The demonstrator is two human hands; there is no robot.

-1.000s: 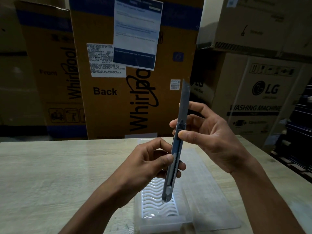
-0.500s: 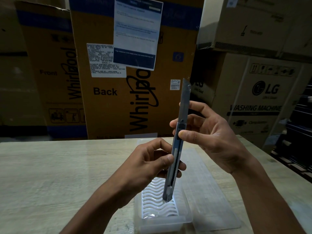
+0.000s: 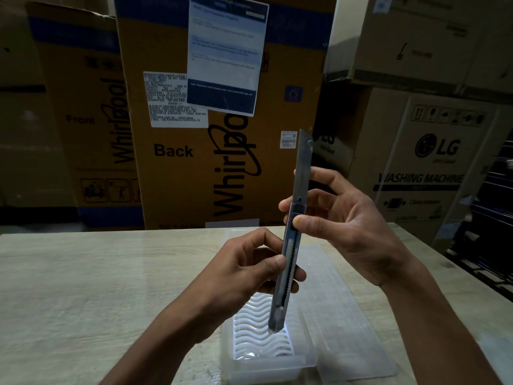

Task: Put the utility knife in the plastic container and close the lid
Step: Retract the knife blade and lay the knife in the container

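Observation:
A slim grey utility knife (image 3: 298, 195) stands almost upright in the air, with a long stretch of blade extended upward. My left hand (image 3: 247, 270) pinches its lower handle. My right hand (image 3: 347, 226) grips it higher, thumb resting just below the slider. Below the knife sits the clear plastic container (image 3: 308, 359), open, with a white wavy insert inside. The knife's butt hangs just above that insert. The clear flat lid (image 3: 347, 323) lies on the table directly to the container's right.
The wooden table (image 3: 83, 287) spreads wide to the left. Tall cardboard appliance boxes (image 3: 172, 151) rise right behind its far edge. More boxes (image 3: 435, 162) and dark crates (image 3: 488, 232) stand to the right, beyond the table's corner.

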